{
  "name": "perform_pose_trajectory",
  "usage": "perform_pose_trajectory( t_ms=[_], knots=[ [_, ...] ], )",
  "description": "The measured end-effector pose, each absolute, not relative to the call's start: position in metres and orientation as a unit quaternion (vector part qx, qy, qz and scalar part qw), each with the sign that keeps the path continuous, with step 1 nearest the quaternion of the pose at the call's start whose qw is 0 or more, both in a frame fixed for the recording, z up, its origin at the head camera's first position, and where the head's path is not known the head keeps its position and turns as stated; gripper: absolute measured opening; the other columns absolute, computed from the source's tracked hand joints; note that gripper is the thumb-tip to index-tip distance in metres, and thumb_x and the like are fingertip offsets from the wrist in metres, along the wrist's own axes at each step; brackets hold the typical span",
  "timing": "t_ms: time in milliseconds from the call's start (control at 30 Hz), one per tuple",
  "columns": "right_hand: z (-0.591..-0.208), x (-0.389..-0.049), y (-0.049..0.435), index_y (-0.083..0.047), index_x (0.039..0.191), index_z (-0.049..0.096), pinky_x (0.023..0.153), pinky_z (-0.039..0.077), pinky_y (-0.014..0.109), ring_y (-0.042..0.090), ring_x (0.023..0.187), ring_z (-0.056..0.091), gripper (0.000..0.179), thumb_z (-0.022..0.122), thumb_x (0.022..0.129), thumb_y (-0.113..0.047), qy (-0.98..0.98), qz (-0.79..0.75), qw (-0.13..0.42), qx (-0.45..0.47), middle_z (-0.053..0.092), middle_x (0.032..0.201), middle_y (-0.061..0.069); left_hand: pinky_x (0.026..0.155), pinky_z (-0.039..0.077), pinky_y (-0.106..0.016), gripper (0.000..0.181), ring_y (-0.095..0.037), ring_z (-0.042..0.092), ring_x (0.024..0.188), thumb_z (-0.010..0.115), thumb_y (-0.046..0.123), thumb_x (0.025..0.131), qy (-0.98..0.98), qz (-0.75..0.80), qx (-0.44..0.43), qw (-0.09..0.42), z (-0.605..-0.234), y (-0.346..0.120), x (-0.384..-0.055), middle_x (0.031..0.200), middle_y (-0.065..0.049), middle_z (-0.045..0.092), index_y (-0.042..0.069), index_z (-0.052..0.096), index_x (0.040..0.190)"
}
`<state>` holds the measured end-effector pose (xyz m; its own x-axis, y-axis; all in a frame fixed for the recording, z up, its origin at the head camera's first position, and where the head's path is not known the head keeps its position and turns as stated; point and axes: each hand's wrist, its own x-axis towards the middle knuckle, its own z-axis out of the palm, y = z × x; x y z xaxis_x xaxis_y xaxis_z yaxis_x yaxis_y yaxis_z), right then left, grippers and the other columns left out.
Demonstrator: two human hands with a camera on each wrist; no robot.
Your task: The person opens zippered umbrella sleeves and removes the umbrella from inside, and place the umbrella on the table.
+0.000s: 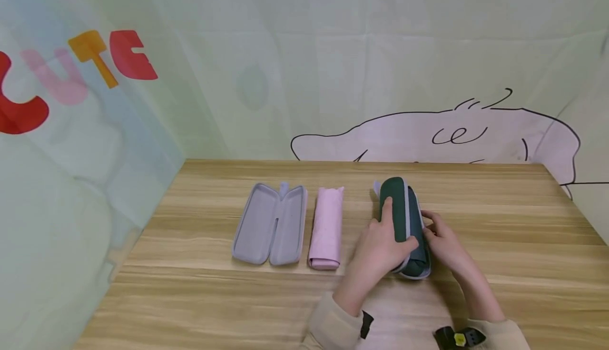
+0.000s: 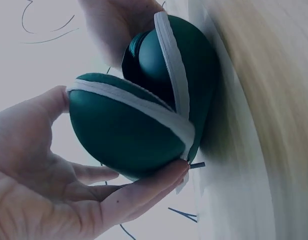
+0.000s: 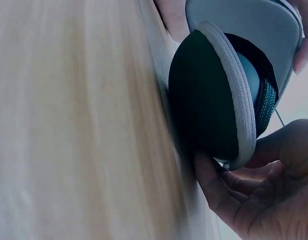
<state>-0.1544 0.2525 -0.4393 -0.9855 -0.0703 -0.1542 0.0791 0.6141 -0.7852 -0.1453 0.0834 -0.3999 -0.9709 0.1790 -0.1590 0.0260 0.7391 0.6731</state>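
A dark green zip case (image 1: 392, 196) with a pale zip border stands part-open on the table. Inside it lies a dark green folded umbrella (image 2: 153, 57), its rounded end and braided cord (image 3: 266, 102) showing between the two halves. My left hand (image 1: 378, 247) grips the raised left half, thumb on one side and fingers on the other. At the right, my right hand (image 1: 444, 244) holds the lower half by its edge, with fingertips close to the tabletop. Left of the case lies a pink rolled bundle (image 1: 326, 228) that looks like another folded umbrella.
Farther left, a lavender-grey case (image 1: 254, 226) lies spread open, its two hollow halves facing up. Everything rests on a wood-grain table (image 1: 200, 297). A printed cloth backdrop (image 1: 333, 64) hangs behind and to the left of the table.
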Motion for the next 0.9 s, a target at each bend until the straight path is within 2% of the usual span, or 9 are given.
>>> perform_pose_trajectory(
  t_ms=[300, 500, 600, 700, 833, 900],
  knots=[
    [-0.438, -0.155, 0.252, 0.008, 0.145, 0.026, 0.074, 0.045, 0.03, 0.03, 0.096, 0.06, 0.046, 0.032, 0.101, -0.005, 0.892, -0.443, 0.091, 0.004, 0.058, 0.111, 0.031, 0.068, 0.053, -0.034, 0.083, -0.024, 0.065, 0.086, 0.065, 0.045, 0.084, 0.923, 0.37, 0.042, 0.1, -0.399, 0.073, -0.151, 0.124, -0.017, 0.062, 0.02, 0.025, 0.152],
    [-0.438, -0.155, 0.251, 0.008, 0.144, 0.027, 0.073, 0.045, 0.03, 0.031, 0.095, 0.06, 0.046, 0.032, 0.101, -0.005, 0.893, -0.442, 0.09, 0.006, 0.058, 0.11, 0.032, 0.054, 0.048, -0.029, 0.079, -0.018, 0.058, 0.065, 0.065, 0.043, 0.085, 0.919, 0.378, 0.04, 0.101, -0.398, 0.069, -0.153, 0.124, -0.018, 0.062, 0.017, 0.029, 0.151],
    [-0.439, -0.155, 0.251, 0.008, 0.144, 0.027, 0.074, 0.046, 0.031, 0.032, 0.096, 0.059, 0.046, 0.033, 0.101, -0.005, 0.895, -0.438, 0.09, 0.007, 0.057, 0.111, 0.032, 0.053, 0.047, -0.028, 0.077, -0.017, 0.056, 0.064, 0.064, 0.042, 0.086, 0.92, 0.377, 0.038, 0.098, -0.397, 0.068, -0.153, 0.124, -0.018, 0.062, 0.017, 0.03, 0.15],
    [-0.439, -0.155, 0.252, 0.008, 0.144, 0.027, 0.075, 0.045, 0.032, 0.034, 0.097, 0.059, 0.046, 0.033, 0.101, -0.005, 0.896, -0.435, 0.089, 0.007, 0.057, 0.112, 0.033, 0.051, 0.045, -0.028, 0.075, -0.018, 0.056, 0.062, 0.063, 0.042, 0.086, 0.923, 0.373, 0.037, 0.092, -0.397, 0.066, -0.154, 0.113, -0.017, 0.066, 0.016, 0.032, 0.149],
    [-0.439, -0.155, 0.252, 0.007, 0.144, 0.027, 0.075, 0.044, 0.031, 0.034, 0.098, 0.058, 0.046, 0.034, 0.1, -0.005, 0.896, -0.434, 0.088, 0.006, 0.057, 0.112, 0.033, 0.06, 0.051, -0.03, 0.072, -0.02, 0.062, 0.071, 0.063, 0.04, 0.086, 0.923, 0.376, 0.039, 0.075, -0.398, 0.063, -0.156, 0.11, -0.017, 0.067, 0.013, 0.036, 0.147],
    [-0.439, -0.154, 0.252, 0.007, 0.144, 0.027, 0.074, 0.044, 0.031, 0.034, 0.097, 0.058, 0.046, 0.034, 0.1, -0.005, 0.897, -0.434, 0.086, 0.004, 0.057, 0.111, 0.033, 0.064, 0.053, -0.032, 0.071, -0.021, 0.064, 0.076, 0.063, 0.038, 0.087, 0.921, 0.382, 0.04, 0.069, -0.398, 0.06, -0.157, 0.114, -0.018, 0.066, 0.011, 0.037, 0.146]
  ],
)
